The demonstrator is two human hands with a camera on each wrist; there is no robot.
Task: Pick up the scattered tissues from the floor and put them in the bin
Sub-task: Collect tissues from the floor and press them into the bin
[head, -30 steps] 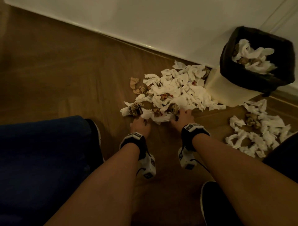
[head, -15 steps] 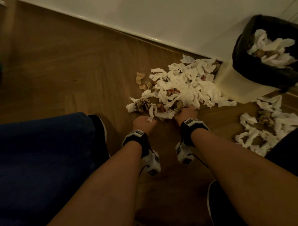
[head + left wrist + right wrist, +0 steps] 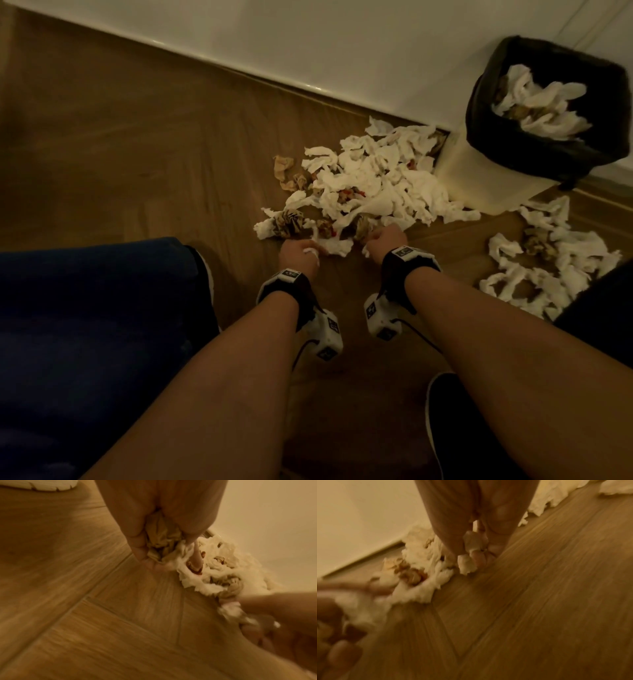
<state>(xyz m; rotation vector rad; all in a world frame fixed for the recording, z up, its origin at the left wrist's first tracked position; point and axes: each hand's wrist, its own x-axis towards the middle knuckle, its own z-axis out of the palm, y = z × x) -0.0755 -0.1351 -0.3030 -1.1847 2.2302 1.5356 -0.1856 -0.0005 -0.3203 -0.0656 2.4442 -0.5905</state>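
Tissues (image 3: 373,185) and bin (image 3: 479,185) on floor (image 3: 137,154)

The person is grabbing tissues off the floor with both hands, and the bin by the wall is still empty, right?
Not quite. The bin by the wall isn't empty: the head view shows white tissues already inside it. The rest holds: the left hand and right hand both grip tissues from the floor pile.
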